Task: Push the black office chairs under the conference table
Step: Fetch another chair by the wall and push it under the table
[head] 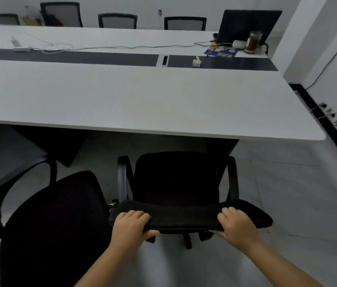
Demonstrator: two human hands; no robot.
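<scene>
Chair: the black one in hand stands on the floor just near of the table, its seat facing the table's near edge and not yet under it. Its backrest top runs left to right across the lower middle of the view, and the 2 armrests reach toward the table on either side of the seat. That squared-up placing makes sense for the job: a straight shove from behind should roll the seat into the dark gap beneath the top.

Both hands sit on the backrest top, well apart, 1 toward each end. Spreading them that way likely keeps the chair from swivelling as it rolls. The left hand is curled closed over the rim, fingers lying on the far face and the thumb tucked beneath the near edge. The right hand grips the same way, fingers folded over the top and the thumb under the rim.

A 2nd chair stands just left of the 1st, nearer the camera and angled, also clear of the table, so it seems to be waiting its turn. On the far side, 4 more chair backs show above the table's far edge. The far right corner of the table carries a laptop, a jar and a cable trailing left.
</scene>
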